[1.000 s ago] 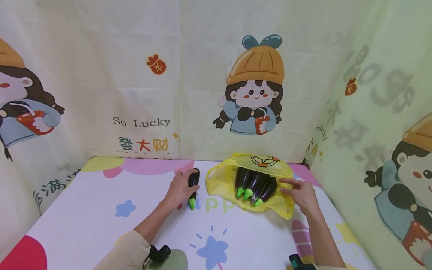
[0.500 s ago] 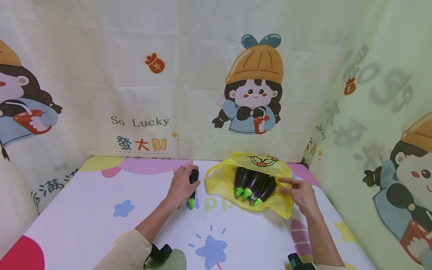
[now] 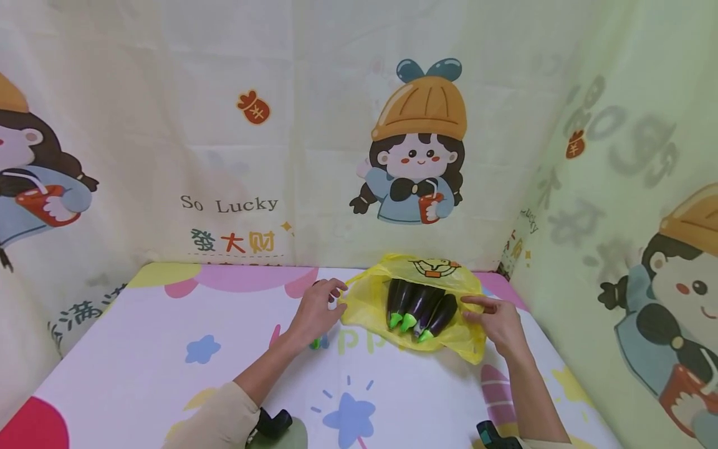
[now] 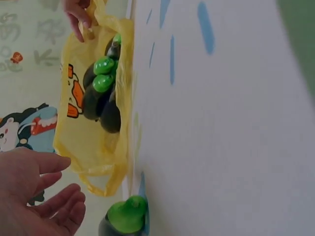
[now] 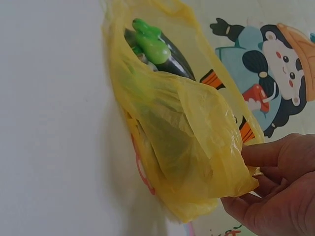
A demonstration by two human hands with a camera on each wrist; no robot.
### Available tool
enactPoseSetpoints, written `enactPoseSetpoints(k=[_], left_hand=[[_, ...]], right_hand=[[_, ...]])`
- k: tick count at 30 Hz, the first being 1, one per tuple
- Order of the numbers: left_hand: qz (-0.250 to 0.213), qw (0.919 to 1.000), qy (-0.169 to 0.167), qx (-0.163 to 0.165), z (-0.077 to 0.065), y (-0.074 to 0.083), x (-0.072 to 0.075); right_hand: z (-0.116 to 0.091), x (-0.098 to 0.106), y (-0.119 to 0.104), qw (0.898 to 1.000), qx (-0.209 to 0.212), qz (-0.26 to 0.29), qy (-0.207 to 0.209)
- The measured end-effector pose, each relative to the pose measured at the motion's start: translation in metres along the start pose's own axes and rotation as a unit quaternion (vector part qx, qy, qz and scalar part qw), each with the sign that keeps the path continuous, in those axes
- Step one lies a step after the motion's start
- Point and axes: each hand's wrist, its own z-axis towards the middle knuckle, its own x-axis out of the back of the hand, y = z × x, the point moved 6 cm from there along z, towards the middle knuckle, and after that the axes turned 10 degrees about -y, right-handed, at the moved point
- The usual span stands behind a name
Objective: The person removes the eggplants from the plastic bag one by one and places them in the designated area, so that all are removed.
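Note:
A yellow plastic bag (image 3: 364, 305) lies on its side with its mouth toward me, and several dark eggplants (image 3: 417, 305) show inside, green caps outward. My right hand (image 3: 496, 321) pinches the bag's right edge between thumb and fingers, as the right wrist view shows. At the bag's left edge is my left hand (image 3: 316, 312); in the left wrist view its fingers are parted with nothing between them, close to the bag's handle (image 4: 101, 179). One loose eggplant (image 4: 127, 216) lies on the table below the left hand, mostly hidden by it in the head view.
The table (image 3: 235, 386) has a white cover printed with stars and coloured patches. Behind it hangs a cartoon-printed cloth (image 3: 325, 156), and another cloth wall (image 3: 606, 218) stands close on the right. The bag lies near the table's far edge.
My left hand has let go of the loose eggplant and moved right to the bag's left edge. My right hand stays at the bag's right edge.

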Motion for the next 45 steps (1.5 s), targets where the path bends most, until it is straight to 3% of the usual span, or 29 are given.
enactPoseSetpoints(k=[9, 19, 35, 45], left_hand=[[-0.010, 0.9971, -0.057, -0.050, 0.008, 0.020, -0.022], [-0.015, 0.9931, -0.101, -0.057, 0.024, 0.030, -0.041], [-0.021, 0.9898, -0.113, -0.084, 0.049, 0.041, -0.067], [-0.007, 0.9908, -0.117, -0.068, 0.058, 0.045, -0.078]], right_hand=[[-0.001, -0.002, -0.001, 1.000, -0.004, 0.010, -0.004], [-0.001, -0.002, -0.001, 1.000, -0.002, 0.010, -0.004], [-0.002, -0.002, -0.002, 1.000, -0.005, 0.016, -0.002], [-0.001, -0.003, -0.002, 1.000, -0.006, 0.015, -0.004]])
